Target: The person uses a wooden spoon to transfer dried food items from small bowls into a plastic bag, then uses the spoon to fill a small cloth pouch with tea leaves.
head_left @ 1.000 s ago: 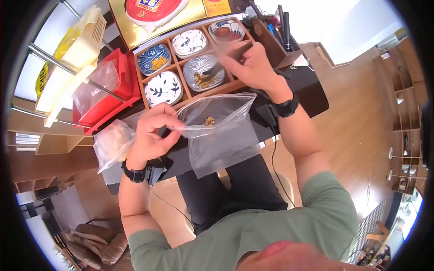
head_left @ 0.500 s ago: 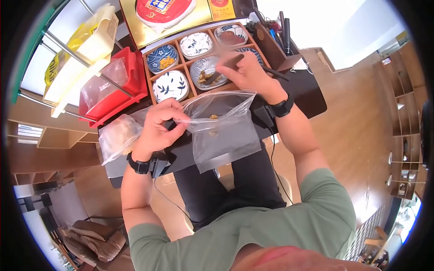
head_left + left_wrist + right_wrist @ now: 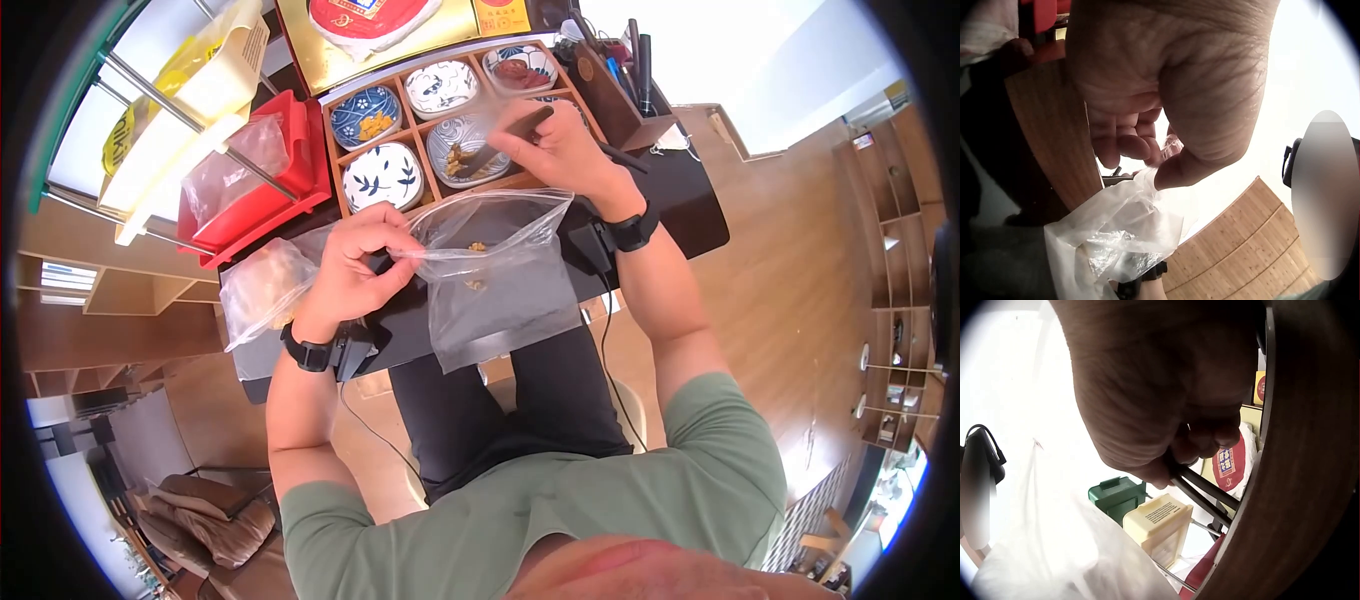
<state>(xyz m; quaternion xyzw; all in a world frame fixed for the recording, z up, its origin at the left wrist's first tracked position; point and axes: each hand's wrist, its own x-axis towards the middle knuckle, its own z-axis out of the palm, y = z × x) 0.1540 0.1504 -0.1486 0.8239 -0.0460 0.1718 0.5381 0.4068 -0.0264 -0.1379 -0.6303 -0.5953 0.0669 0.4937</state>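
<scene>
My left hand (image 3: 362, 268) pinches the rim of a clear plastic bag (image 3: 505, 318) between thumb and fingers; in the left wrist view the bag (image 3: 1116, 244) hangs below the thumb. The bag's mouth gapes, and small dried yellow-brown pieces (image 3: 478, 247) lie inside it. Dark tongs (image 3: 525, 122) are gripped by my right hand (image 3: 562, 155), their tips down in a grey-patterned dish (image 3: 445, 137) beside similar dried pieces. Both arms of the tongs (image 3: 1204, 495) show in the right wrist view. That hand partly covers the right end of the wooden divided tray (image 3: 411, 140).
Other dishes fill the tray: a blue one (image 3: 346, 120) with yellow bits, a leaf-patterned white one (image 3: 383, 165), and one with reddish slices (image 3: 522, 72). Left stand a red bin (image 3: 305, 150) and a filled plastic bag (image 3: 265, 280). A pen holder (image 3: 625, 125) stands right.
The tongs' tips have shifted within the grey-patterned dish towards its near side. The left hand keeps its hold on the bag, and the head view has shifted slightly.
</scene>
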